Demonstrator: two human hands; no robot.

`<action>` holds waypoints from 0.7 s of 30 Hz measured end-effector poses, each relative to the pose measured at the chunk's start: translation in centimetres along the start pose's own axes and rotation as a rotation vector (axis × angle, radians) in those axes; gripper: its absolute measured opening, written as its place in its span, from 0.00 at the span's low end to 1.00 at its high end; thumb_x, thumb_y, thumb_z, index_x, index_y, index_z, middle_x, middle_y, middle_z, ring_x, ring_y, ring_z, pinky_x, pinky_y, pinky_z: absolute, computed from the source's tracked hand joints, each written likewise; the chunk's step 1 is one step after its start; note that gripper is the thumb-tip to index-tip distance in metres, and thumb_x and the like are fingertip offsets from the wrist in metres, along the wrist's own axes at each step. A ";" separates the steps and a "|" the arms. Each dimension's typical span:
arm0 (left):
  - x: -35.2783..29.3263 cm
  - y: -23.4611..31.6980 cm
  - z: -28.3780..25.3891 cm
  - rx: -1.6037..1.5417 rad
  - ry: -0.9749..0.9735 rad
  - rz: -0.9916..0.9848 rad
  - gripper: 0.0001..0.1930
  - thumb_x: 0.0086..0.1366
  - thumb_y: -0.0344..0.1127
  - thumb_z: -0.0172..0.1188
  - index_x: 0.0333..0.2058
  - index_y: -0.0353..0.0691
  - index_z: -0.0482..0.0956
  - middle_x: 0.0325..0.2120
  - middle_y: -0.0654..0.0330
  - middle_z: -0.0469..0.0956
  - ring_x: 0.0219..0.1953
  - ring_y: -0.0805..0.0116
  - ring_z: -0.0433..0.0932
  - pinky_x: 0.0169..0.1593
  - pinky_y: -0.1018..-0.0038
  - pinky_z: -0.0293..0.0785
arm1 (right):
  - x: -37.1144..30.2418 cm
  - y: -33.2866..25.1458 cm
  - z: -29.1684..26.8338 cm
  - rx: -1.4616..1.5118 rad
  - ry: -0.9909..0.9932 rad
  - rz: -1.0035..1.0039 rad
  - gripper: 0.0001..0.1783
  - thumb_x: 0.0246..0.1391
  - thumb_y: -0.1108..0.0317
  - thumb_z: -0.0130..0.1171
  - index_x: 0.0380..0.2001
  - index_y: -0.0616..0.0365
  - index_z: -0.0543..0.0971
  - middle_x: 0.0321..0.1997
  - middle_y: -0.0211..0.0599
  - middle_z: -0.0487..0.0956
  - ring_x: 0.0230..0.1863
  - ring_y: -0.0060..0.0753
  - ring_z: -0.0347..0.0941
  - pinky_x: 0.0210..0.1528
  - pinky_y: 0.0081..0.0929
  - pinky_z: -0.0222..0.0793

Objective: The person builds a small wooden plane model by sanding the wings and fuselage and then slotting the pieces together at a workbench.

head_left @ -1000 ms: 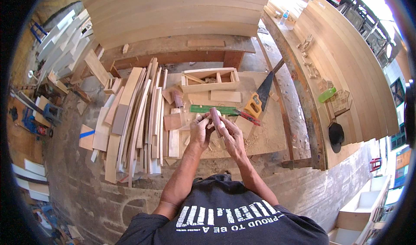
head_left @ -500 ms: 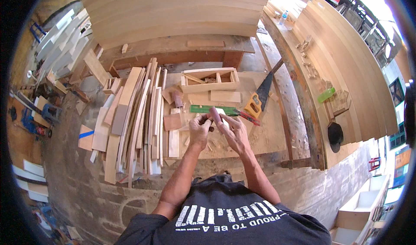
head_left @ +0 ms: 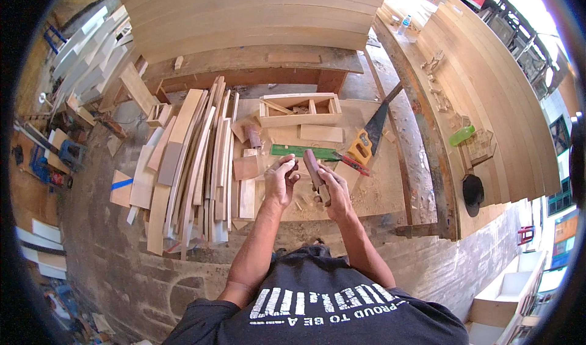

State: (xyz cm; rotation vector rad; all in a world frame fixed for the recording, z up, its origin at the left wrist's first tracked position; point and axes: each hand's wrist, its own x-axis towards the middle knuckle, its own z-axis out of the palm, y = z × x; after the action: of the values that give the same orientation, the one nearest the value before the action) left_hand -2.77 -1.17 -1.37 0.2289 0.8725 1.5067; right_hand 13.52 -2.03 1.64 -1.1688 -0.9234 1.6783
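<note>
My right hand (head_left: 334, 192) is closed round a piece of purple-brown sandpaper (head_left: 313, 167), folded into a narrow strip. A small pale wooden piece shows below it in the same grip, mostly hidden by my fingers. My left hand (head_left: 280, 183) is held up just to the left, apart from the sandpaper, its fingers curled but separated with nothing visible in them. Beyond the hands lie a green ruler (head_left: 299, 151) and a red and black cutter knife (head_left: 353, 163). A yellow-handled handsaw (head_left: 363, 146) rests to the right.
A compartmented wooden box (head_left: 299, 120) stands at the back of the work board (head_left: 384, 192), which has shavings on it. Long wooden strips (head_left: 189, 156) are piled at left. Another sandpaper roll (head_left: 254, 138) lies near them. A black cap (head_left: 472, 193) sits at right.
My left hand has come off the sandpaper and moved slightly left. My right hand still holds the sandpaper, which is now tilted more upright, and has turned a little.
</note>
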 end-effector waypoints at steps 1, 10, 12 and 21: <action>-0.2 0.2 0.1 0.015 0.029 -0.011 0.10 0.64 0.28 0.59 0.44 0.42 0.78 0.34 0.63 0.81 0.35 0.75 0.79 0.34 0.79 0.76 | -0.1 0.1 0.2 0.023 -0.007 -0.010 0.25 0.62 0.55 0.56 0.59 0.56 0.76 0.38 0.31 0.77 0.28 0.20 0.71 0.23 0.19 0.68; -0.2 -0.1 -0.4 -0.021 0.001 0.028 0.10 0.65 0.28 0.59 0.45 0.39 0.77 0.38 0.59 0.82 0.36 0.73 0.80 0.37 0.78 0.78 | -0.4 0.3 1.3 0.054 -0.048 -0.027 0.24 0.63 0.59 0.56 0.59 0.58 0.75 0.37 0.30 0.77 0.28 0.20 0.71 0.23 0.18 0.67; -0.2 -0.1 -0.5 -0.028 -0.001 0.032 0.09 0.65 0.28 0.59 0.45 0.38 0.77 0.38 0.59 0.82 0.36 0.72 0.80 0.37 0.78 0.78 | -0.6 -0.1 1.5 0.043 -0.050 -0.044 0.24 0.63 0.59 0.55 0.59 0.60 0.75 0.38 0.30 0.77 0.31 0.22 0.71 0.29 0.19 0.69; -0.5 0.0 0.6 0.190 -0.034 0.131 0.07 0.66 0.26 0.55 0.41 0.33 0.79 0.33 0.60 0.81 0.30 0.74 0.79 0.32 0.79 0.76 | -1.1 -0.8 2.2 -0.649 0.048 -0.369 0.27 0.58 0.52 0.59 0.56 0.56 0.78 0.35 0.46 0.76 0.41 0.41 0.71 0.47 0.36 0.67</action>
State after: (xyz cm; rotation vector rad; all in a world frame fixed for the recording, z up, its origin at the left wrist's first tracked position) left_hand -2.32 -1.42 -0.84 0.4573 0.9897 1.5363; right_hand 11.82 -2.98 3.36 -1.3339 -1.6125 1.0711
